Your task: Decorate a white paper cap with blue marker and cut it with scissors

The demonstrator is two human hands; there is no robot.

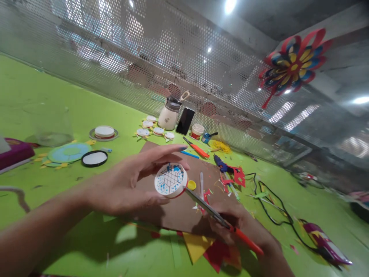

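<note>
In front of me, my left hand (pixel 121 182) grips a white round cap (pixel 170 180) between thumb and fingers. Its face carries dark crossing lines and blue flecks, and some red shows at its side. My right hand (pixel 230 219) is wrapped round scissors (pixel 211 211) with red-orange handles, blades together. The blade tip is at the cap's lower right edge; whether it touches I cannot tell. Both hands are above a brown board (pixel 161 213). A yellow cap (pixel 191 185) and a pale stick (pixel 201 180) lie on the board.
Behind stand several turtle-like white caps (pixel 148 124), a bottle (pixel 168 115), a phone (pixel 185 120) and a paint jar (pixel 197 131). Right are an orange-handled cutter (pixel 198 150), a glue gun (pixel 221 164) and a black cord (pixel 269 222). A black-rimmed lid (pixel 94 158) lies left.
</note>
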